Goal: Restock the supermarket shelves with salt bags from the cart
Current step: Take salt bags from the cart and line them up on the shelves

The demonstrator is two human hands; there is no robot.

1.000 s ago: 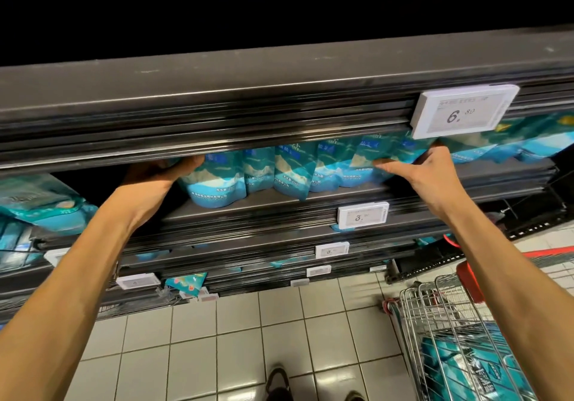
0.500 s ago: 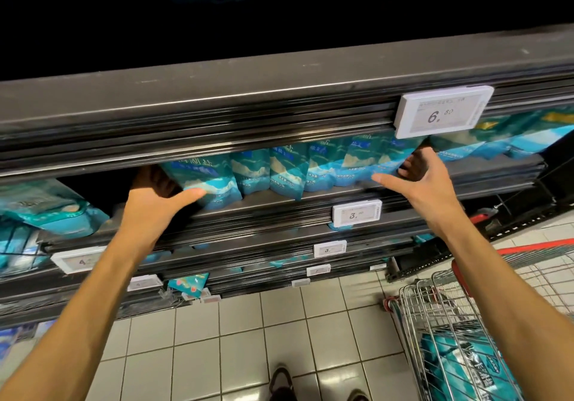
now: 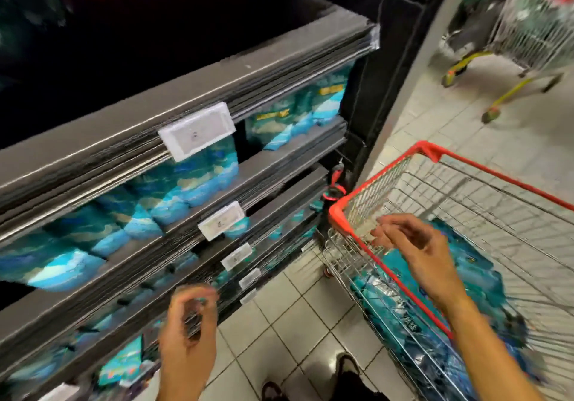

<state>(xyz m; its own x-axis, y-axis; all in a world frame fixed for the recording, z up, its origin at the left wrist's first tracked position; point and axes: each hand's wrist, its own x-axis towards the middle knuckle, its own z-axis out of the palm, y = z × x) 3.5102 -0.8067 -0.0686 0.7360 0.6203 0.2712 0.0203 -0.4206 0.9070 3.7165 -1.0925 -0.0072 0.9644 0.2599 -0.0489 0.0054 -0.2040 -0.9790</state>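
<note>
White floor tiles run between dark shelves on the left – rows of blue salt bags standing on them – and a red-rimmed cart on the right holding more bags, where the right hand hovers loose-fingered and empty, the left hand loosely curled, also empty.

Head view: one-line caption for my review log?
Right hand reaches over cart of salt bags; empty left hand hangs before stocked shelves.
</note>
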